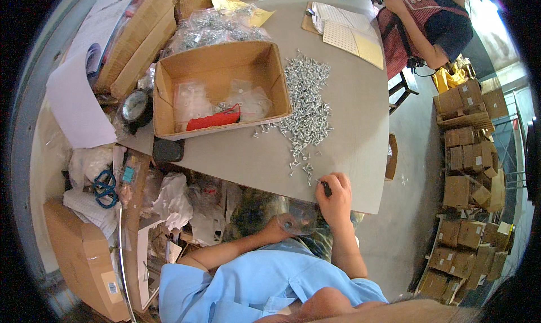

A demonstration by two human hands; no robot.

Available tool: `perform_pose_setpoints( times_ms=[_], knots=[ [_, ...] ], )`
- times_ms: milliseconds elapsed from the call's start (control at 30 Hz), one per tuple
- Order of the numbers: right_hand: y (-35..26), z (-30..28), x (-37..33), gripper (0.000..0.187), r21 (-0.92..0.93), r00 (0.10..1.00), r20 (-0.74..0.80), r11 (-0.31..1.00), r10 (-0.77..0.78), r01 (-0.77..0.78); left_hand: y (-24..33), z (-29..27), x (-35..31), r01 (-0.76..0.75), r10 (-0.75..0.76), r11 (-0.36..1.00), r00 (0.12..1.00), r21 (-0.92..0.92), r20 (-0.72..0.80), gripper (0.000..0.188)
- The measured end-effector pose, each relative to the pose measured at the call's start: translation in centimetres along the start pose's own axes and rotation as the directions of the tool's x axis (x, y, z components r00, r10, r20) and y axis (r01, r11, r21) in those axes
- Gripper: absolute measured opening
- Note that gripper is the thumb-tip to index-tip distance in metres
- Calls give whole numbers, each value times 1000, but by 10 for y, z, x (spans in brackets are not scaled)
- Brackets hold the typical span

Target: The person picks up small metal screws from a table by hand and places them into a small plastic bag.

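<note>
1. Head view: nearest us, below the near edge of the desk (pixel 242 168), we see the left hand (pixel 279 228) with its fingers partly curled, holding a clear plastic bag (pixel 303 215) by its side.
2. At the near edge, close to the near right corner, we see the right hand (pixel 337 198) bent nearly closed, with a small black object (pixel 326 188) between thumb and fingers; its kind we cannot tell.
3. Below the near edge, to the left, we find blue-handled scissors (pixel 105 189) lying among papers and plastic.
4. Just beyond the right hand, we see loose silvery screws (pixel 307 100) strewn in a long heap, tapering toward the near edge.
5. Left of the heap, we have an open cardboard box (pixel 222 55) reaching the near edge, with clear bags and a red object (pixel 214 119) in it.
6. Behind the box, toward the far left, we see filled clear bags of metal parts (pixel 217 29).
7. By the right edge, farther off, we see a clipboard (pixel 307 20) with papers.
8. Past that edge, we see a co-worker (pixel 434 27) and, across the floor, stacked cartons (pixel 468 159).
</note>
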State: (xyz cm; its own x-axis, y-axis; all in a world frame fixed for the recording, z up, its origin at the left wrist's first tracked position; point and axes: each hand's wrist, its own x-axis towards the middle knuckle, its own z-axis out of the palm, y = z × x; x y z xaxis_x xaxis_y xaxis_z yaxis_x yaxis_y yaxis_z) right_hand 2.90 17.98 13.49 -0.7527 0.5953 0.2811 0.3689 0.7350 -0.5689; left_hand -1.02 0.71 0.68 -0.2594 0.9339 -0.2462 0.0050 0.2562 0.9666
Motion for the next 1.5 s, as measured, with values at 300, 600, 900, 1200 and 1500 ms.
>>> perform_pose_setpoints(
  times_ms=[300, 600, 900, 1200, 1500],
  knots=[
    [-21, -19, -15, 13, 203, 929, 364, 969, 61, -143, -15, 7, 1, 22, -26, 969, 1000, -245, -14, 23],
    [-17, 12, 10, 21, 7, 996, 53, 997, -74, 74, -17, 8, 0, -7, -5, 963, 999, -269, -46, 22],
    [-26, -8, -1, 8, 224, 908, 417, 972, -27, -73, -22, 10, 2, -61, 48, 966, 997, -250, -61, 22],
    [-11, 15, 25, 10, -26, 997, 60, 999, 49, -48, -18, 5, 2, 45, -49, 994, 998, -98, -47, 29],
    [-12, 17, 29, 9, -56, 998, 57, 998, 37, -33, -13, 6, 3, -102, 88, 957, 994, -271, -65, 24]
  ],
)
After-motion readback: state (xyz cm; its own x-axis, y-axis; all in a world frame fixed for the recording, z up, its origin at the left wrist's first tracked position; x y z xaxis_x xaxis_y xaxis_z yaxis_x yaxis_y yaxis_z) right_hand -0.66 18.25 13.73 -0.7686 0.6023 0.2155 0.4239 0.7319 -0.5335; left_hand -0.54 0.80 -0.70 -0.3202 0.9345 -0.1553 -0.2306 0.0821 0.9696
